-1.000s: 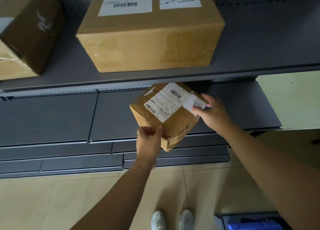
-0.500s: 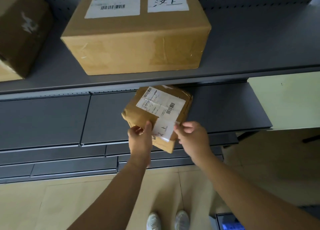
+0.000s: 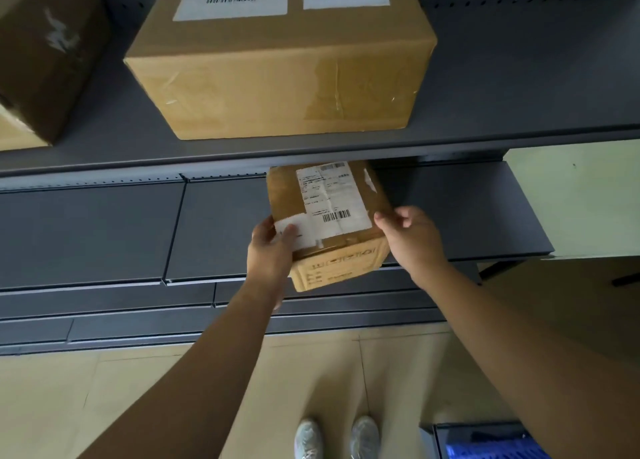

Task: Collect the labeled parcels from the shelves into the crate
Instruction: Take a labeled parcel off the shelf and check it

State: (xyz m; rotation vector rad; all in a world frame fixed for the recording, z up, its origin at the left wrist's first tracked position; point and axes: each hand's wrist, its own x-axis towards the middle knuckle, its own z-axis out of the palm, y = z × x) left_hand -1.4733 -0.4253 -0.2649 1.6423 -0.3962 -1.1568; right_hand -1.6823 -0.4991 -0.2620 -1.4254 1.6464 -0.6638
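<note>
Small brown cardboard parcel (image 3: 325, 223) with a white printed shipping label was held in the air in front of the grey metal middle shelf (image 3: 460, 209), its far end tucked under the lip of the grey upper shelf (image 3: 519, 88). Left hand (image 3: 273, 247) was closed on the near-left corner, thumb over a small white paper tag. Right hand (image 3: 412, 240) was closed on the right edge, fingers curled round the side.

Risks, as judged:
- Corner-and-edge hold only; underside support could not be seen. A loosened hand would let the parcel tip and drop to the tan floor (image 3: 242, 389).
- Lifting before drawing back would knock the far end against the upper shelf lip.
- Thumb pressure could crease or peel the tag.

Room:
- Little clearance above; open space toward the person and downward.
- Large brown cardboard box (image 3: 277, 71) with two white labels sat above, its front face near the shelf edge; a darker brown box (image 3: 45, 53) to its left.
- Blue plastic crate (image 3: 485, 444) was low right, well apart; the path passed the person's white shoes (image 3: 336, 438).
</note>
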